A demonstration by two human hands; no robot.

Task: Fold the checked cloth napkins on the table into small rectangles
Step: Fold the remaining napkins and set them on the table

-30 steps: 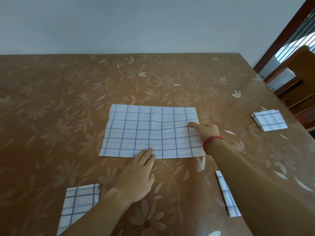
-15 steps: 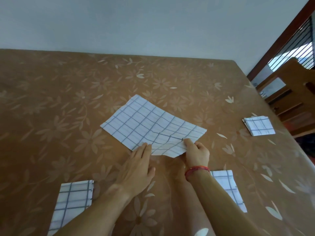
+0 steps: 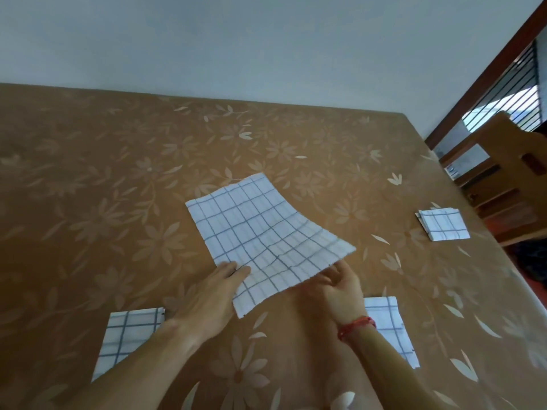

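A white checked napkin lies turned at an angle in the middle of the table, folded in half, with its near right edge lifted off the surface. My left hand presses its straight fingers on the napkin's near left edge. Just under the raised edge, my right hand, with a red thread at the wrist, holds the cloth; its fingertips are hidden beneath it. A small folded napkin lies at the right. Two more folded checked napkins sit near me, one at the left and one at the right, partly behind my arms.
The table wears a brown cloth with a pale flower pattern and runs up to a grey wall. A wooden chair stands past the table's right edge, in front of a barred window.
The napkin has been turned clockwise and its right edge raised off the table. My right hand moved from the napkin's right side to its near edge and took hold.
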